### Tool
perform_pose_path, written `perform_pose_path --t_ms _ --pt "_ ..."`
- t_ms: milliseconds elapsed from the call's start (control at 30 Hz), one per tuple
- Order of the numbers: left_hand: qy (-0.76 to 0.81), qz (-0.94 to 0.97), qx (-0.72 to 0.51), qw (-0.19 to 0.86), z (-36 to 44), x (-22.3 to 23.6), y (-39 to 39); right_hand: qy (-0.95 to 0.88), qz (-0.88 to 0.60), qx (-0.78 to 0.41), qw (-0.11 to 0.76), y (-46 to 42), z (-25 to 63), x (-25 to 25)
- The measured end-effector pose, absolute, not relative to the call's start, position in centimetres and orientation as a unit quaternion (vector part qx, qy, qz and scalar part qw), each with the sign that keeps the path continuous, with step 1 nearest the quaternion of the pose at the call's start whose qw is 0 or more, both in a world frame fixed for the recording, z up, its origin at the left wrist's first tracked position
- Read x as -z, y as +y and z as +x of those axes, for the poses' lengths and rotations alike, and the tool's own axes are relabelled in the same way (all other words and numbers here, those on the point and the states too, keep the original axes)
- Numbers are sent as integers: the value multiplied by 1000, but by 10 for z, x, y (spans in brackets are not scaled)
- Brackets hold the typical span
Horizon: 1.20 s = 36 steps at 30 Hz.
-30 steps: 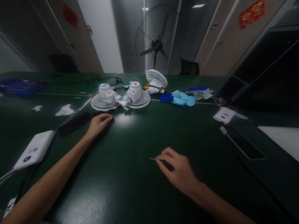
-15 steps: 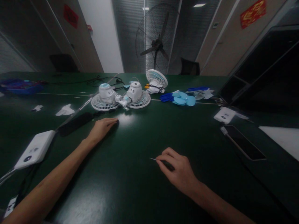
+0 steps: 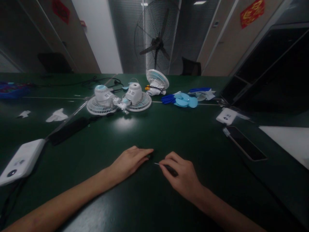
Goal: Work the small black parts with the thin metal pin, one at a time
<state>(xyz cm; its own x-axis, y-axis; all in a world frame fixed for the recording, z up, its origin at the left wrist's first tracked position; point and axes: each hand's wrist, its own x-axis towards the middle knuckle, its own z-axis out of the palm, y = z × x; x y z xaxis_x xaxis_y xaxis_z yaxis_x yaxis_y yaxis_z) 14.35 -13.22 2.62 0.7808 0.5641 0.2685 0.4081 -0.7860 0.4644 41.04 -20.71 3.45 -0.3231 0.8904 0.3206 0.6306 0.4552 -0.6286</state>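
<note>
My right hand point(image 3: 182, 174) is closed around a small screwdriver point(image 3: 173, 170) with a dark handle. Its thin metal shaft sticks out to the left of my fingertips. Close by on the left, my left hand point(image 3: 131, 161) pinches a small dark piece point(image 3: 150, 156), too small and dim to name. The two sets of fingertips are a short distance apart, just above or on the dark green table point(image 3: 154, 132); I cannot tell which.
Two white fan heads point(image 3: 102, 100) point(image 3: 135, 96) lie face down farther back, with a third fan point(image 3: 157, 82) behind. Light blue fan blades point(image 3: 185, 100) rest by blue gloves point(image 3: 168, 99). A phone point(image 3: 245, 143) lies right, a white power bank point(image 3: 23, 161) left.
My left hand has come back and to the right from near the fans, carrying the small dark piece toward the screwdriver. My right hand stays nearly in place. The view has shifted slightly.
</note>
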Motion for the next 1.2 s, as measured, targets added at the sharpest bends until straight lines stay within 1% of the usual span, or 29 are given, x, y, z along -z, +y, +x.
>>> perform_pose_path --t_ms 133,233,333,667,900,967,1200 --pt "290 885 -204 301 150 -29 -141 -788 -491 -178 327 -207 411 -31" --pt "297 869 -193 345 149 -30 -140 -791 -492 -172 321 -207 411 -29" --pt "298 863 -189 360 149 -30 -139 -796 -489 -168 314 -207 412 -29" --pt "282 867 -190 363 152 -31 -140 -816 -461 -158 311 -207 411 -32" --pt "288 867 -189 361 151 -36 -137 -819 -439 -183 321 -206 412 -30" --pt "289 858 -193 377 152 -38 -136 -821 -433 -182 325 -207 412 -29" --pt "291 799 -189 492 154 -38 -134 -822 -437 -136 339 -208 411 -25"
